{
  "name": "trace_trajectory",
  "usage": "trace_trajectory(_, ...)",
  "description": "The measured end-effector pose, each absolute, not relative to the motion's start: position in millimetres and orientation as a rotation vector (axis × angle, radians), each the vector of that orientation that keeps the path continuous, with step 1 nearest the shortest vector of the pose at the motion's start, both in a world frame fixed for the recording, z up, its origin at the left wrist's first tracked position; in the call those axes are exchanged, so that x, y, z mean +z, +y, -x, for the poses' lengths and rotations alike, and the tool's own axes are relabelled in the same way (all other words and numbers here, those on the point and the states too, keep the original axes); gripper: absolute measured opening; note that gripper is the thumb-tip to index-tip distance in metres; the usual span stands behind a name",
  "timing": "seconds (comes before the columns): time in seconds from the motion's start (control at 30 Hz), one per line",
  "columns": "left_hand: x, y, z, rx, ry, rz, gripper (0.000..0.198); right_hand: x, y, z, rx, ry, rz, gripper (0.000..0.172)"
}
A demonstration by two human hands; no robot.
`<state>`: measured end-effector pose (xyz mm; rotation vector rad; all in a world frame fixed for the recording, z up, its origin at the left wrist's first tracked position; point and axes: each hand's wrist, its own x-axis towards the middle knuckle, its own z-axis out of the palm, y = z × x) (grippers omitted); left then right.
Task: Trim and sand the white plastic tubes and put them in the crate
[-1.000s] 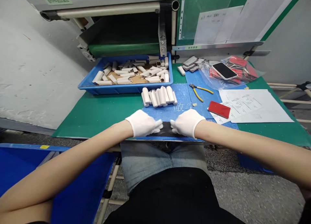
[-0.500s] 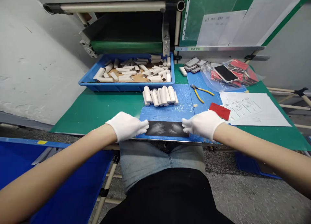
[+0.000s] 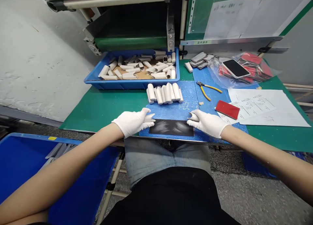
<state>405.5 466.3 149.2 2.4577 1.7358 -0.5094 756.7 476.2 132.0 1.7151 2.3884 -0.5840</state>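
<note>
My left hand (image 3: 133, 122), in a white glove, is closed around a white hollow plastic shell (image 3: 149, 118), mostly hidden by the fingers. My right hand (image 3: 207, 122), gloved the same way, grips another white plastic shell (image 3: 194, 117), its open end tilted up. Between the hands a black rectangular sheet (image 3: 171, 128) with two whitish smudged patches lies at the table's front edge; its surface looks like sandpaper. Both hands are at its short ends. Just behind it, several white plastic shells (image 3: 165, 94) are stacked in a row on a blue mat (image 3: 171, 111).
A blue tray (image 3: 132, 85) of loose white shells stands under a green conveyor roller (image 3: 130, 43). To the right lie yellow-handled cutters (image 3: 207, 88), a red pad (image 3: 227, 109), paper sheets (image 3: 276, 112), a phone (image 3: 236, 68) on a plastic bag, and grey pads (image 3: 198, 57). A blue bin (image 3: 80, 179) is at lower left.
Both hands have turned and lifted slightly at the black sheet's ends, so the shells in them now show. The whole view has shifted a little.
</note>
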Motion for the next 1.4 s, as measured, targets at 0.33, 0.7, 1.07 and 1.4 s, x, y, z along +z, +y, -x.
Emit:
trace_trajectory(0.33,151,477,-456,-0.668,1.311,-2.754,0.047,157,465,-697,-0.204,2.524,-1.148,0.043)
trace_trajectory(0.7,168,478,-457,-0.739,1.202,-2.797,0.042,171,476,-689,-0.138,2.526,-0.953,0.043)
trace_trajectory(1.07,164,469,-445,-0.716,1.221,-2.756,0.045,170,470,-692,-0.135,2.505,-0.932,0.043)
trace_trajectory(1.4,173,450,-416,-0.566,1.586,-2.721,0.053,171,461,-747,0.053,2.513,-1.386,0.061)
